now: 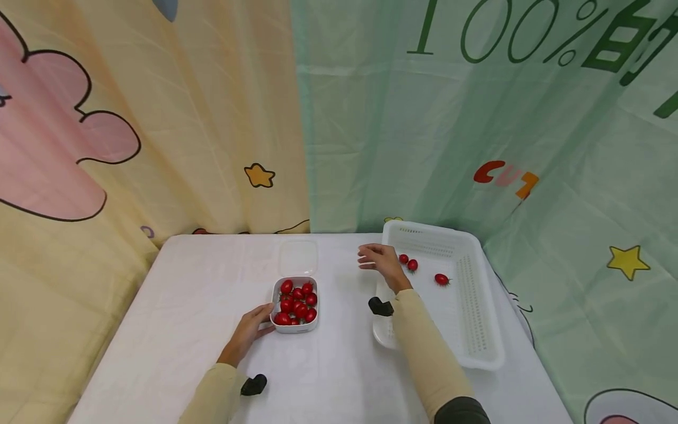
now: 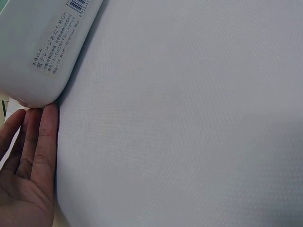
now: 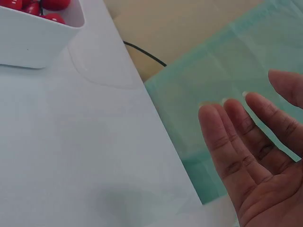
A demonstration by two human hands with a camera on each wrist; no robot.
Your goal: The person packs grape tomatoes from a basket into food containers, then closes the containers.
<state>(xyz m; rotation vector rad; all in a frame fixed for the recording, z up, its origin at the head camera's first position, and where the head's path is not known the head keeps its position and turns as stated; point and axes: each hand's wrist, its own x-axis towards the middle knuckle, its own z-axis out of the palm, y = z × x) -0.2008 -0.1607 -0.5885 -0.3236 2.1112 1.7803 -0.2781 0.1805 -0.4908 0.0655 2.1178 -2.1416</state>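
Observation:
A small white food container (image 1: 294, 330) full of cherry tomatoes (image 1: 299, 306) stands on the table. My left hand (image 1: 250, 330) touches its left side near the front corner. In the left wrist view, the fairly straight fingers of that hand (image 2: 31, 156) rest against the container's labelled wall (image 2: 33, 75). My right hand (image 1: 382, 262) is in the air over the left rim of a white plastic basket (image 1: 471, 294), with nothing in it. Its fingers are spread and slightly bent in the right wrist view. Inside the basket lie a few cherry tomatoes (image 1: 442, 280).
A clear lid (image 1: 298, 258) lies flat behind the container. White cloth covers the table (image 1: 175, 312), and printed curtains (image 1: 360, 147) hang along its back and sides. The basket stands at the table's right side.

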